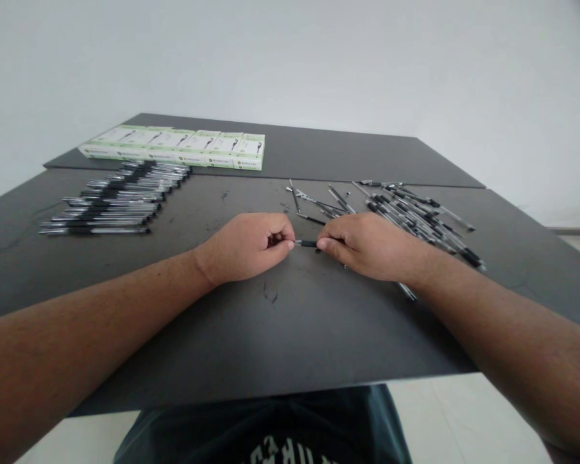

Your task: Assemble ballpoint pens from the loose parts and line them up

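Note:
Between my hands, just above the dark table, lies a pen [307,243] with a black grip and a clear or silvery tip end. My right hand [367,245] is closed around its barrel, most of which the fingers hide. My left hand [254,246] pinches at the pen's tip end; whether a small part sits between those fingers is hidden. Right behind my right hand spreads a loose heap of pens and pen parts [410,216], some pieces lying apart from it near the middle.
At the left, many pens [116,196] lie side by side in a slanted row. Behind them stands a line of white and green boxes [174,145]. The grey table [270,341] has a seam across its far part, and its front edge is near my lap.

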Demonstrator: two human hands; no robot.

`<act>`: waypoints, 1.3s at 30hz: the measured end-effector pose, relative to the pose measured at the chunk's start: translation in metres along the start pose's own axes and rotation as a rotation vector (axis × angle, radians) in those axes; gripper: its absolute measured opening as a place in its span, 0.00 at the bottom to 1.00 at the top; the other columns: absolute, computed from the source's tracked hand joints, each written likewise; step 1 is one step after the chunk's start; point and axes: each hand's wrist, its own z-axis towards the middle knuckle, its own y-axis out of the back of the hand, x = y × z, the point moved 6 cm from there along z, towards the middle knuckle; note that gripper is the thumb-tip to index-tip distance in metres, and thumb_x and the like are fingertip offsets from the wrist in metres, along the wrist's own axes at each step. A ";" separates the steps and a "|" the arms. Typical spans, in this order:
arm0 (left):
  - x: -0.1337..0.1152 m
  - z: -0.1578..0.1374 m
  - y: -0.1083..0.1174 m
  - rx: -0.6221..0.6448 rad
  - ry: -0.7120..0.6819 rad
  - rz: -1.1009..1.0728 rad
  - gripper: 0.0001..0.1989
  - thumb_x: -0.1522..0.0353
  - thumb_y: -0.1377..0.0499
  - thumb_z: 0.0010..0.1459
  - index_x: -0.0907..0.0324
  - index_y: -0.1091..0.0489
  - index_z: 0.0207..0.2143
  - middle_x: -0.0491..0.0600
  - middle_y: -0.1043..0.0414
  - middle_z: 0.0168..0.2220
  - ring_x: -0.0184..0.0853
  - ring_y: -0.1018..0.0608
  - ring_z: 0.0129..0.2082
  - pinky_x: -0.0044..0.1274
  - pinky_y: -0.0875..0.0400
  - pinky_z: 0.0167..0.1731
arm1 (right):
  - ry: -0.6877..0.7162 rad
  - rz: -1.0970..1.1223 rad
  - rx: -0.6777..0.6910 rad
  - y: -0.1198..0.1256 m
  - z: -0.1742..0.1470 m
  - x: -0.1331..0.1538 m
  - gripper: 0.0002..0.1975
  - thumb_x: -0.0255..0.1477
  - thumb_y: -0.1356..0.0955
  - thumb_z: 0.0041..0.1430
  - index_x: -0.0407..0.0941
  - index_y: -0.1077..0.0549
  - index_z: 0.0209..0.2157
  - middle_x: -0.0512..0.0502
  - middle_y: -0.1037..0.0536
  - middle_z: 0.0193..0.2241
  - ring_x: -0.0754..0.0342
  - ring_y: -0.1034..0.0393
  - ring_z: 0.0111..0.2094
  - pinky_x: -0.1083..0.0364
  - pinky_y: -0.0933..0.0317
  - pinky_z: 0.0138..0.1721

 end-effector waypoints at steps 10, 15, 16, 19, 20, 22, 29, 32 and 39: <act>-0.001 0.000 0.001 0.009 0.019 -0.004 0.06 0.65 0.40 0.62 0.57 0.24 0.35 0.43 0.24 0.28 0.31 0.24 0.27 0.23 0.34 0.31 | -0.018 -0.008 0.017 0.000 0.000 0.000 0.16 0.36 0.37 0.74 0.44 0.20 0.40 0.43 0.17 0.35 0.50 0.25 0.36 0.54 0.41 0.37; -0.001 0.001 0.000 0.019 0.024 0.009 0.07 0.65 0.40 0.62 0.57 0.24 0.35 0.43 0.23 0.28 0.32 0.24 0.27 0.24 0.33 0.32 | -0.092 0.092 -0.009 0.002 -0.001 -0.004 0.10 0.37 0.29 0.66 0.46 0.21 0.43 0.48 0.17 0.34 0.53 0.26 0.33 0.56 0.42 0.34; -0.001 0.001 0.000 0.019 0.024 0.009 0.07 0.65 0.40 0.62 0.57 0.24 0.35 0.43 0.23 0.28 0.32 0.24 0.27 0.24 0.33 0.32 | -0.106 0.092 -0.007 0.002 -0.001 -0.005 0.09 0.36 0.28 0.65 0.46 0.21 0.41 0.49 0.17 0.33 0.54 0.26 0.32 0.56 0.43 0.33; 0.000 0.001 0.000 0.021 0.026 0.008 0.07 0.64 0.40 0.62 0.56 0.24 0.35 0.43 0.23 0.28 0.32 0.24 0.27 0.24 0.33 0.32 | -0.076 0.038 0.020 0.001 0.000 -0.003 0.09 0.35 0.31 0.68 0.46 0.21 0.39 0.48 0.18 0.32 0.53 0.27 0.32 0.55 0.43 0.33; 0.000 0.001 0.000 0.020 0.026 0.008 0.07 0.64 0.40 0.62 0.56 0.24 0.35 0.43 0.23 0.28 0.32 0.24 0.27 0.24 0.33 0.32 | -0.051 0.018 0.027 0.000 0.000 -0.002 0.11 0.35 0.33 0.70 0.45 0.20 0.39 0.46 0.17 0.33 0.52 0.26 0.34 0.55 0.43 0.35; 0.000 0.001 0.000 0.019 0.027 0.010 0.07 0.64 0.40 0.62 0.57 0.24 0.36 0.43 0.23 0.28 0.32 0.24 0.27 0.24 0.33 0.32 | -0.007 -0.005 0.034 0.000 0.000 0.001 0.15 0.35 0.36 0.73 0.44 0.20 0.39 0.43 0.16 0.36 0.50 0.25 0.37 0.53 0.41 0.38; -0.001 0.001 0.000 0.019 0.023 0.003 0.07 0.65 0.40 0.62 0.57 0.24 0.35 0.43 0.23 0.28 0.32 0.24 0.27 0.24 0.34 0.32 | -0.086 0.065 0.003 0.001 -0.001 -0.004 0.09 0.37 0.29 0.67 0.45 0.21 0.40 0.49 0.18 0.32 0.54 0.27 0.31 0.56 0.43 0.33; -0.001 0.001 0.000 0.017 0.018 0.002 0.07 0.65 0.40 0.62 0.57 0.24 0.35 0.43 0.23 0.29 0.32 0.24 0.28 0.24 0.34 0.32 | -0.030 0.003 0.028 0.000 0.000 0.000 0.13 0.36 0.34 0.72 0.44 0.20 0.39 0.45 0.17 0.34 0.52 0.27 0.34 0.54 0.43 0.36; -0.001 0.001 0.000 0.021 0.018 -0.005 0.06 0.65 0.40 0.62 0.57 0.24 0.35 0.43 0.23 0.28 0.32 0.24 0.28 0.24 0.34 0.32 | -0.098 0.073 0.018 0.001 -0.001 -0.004 0.10 0.37 0.30 0.67 0.46 0.20 0.42 0.48 0.17 0.34 0.53 0.26 0.33 0.55 0.43 0.34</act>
